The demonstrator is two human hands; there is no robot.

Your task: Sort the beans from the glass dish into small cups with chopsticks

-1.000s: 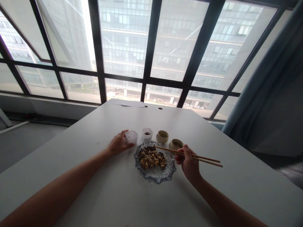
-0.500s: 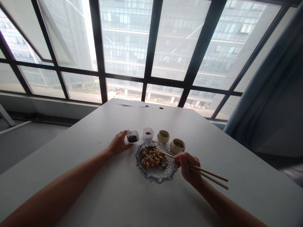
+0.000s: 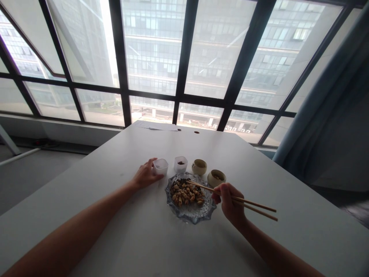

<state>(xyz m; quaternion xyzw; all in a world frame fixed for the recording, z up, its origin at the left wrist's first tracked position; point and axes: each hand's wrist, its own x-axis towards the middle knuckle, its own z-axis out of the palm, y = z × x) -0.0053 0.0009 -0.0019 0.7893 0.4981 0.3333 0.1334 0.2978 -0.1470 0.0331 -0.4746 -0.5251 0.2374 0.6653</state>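
Observation:
My left hand (image 3: pixel 148 174) is closed around the side of a small translucent white plastic cup (image 3: pixel 160 167) at the left of the row; no dark pieces show inside it. My right hand (image 3: pixel 229 199) grips a pair of wooden chopsticks (image 3: pixel 245 202), their tips together over the far part of a scalloped glass plate (image 3: pixel 191 218). On that plate lies a heap of shelled-looking nuts (image 3: pixel 186 194), tan and reddish, with dark seeds (image 3: pixel 182 181) at its far edge. Whether the tips pinch a seed is too small to tell.
Behind the plate stand a second white plastic cup (image 3: pixel 180 164) with a few dark pieces, a beige ceramic cup (image 3: pixel 199 167), and another ceramic cup (image 3: pixel 216 178) holding some nuts. Paper sheets (image 3: pixel 155 125) lie at the white table's far end, before tall windows. A blue curtain (image 3: pixel 314 96) hangs right.
The dark seeds visible in the left plastic cup half a second ago no longer show in it. The rear ends of the chopsticks have shifted slightly up while the tips stay over the plate.

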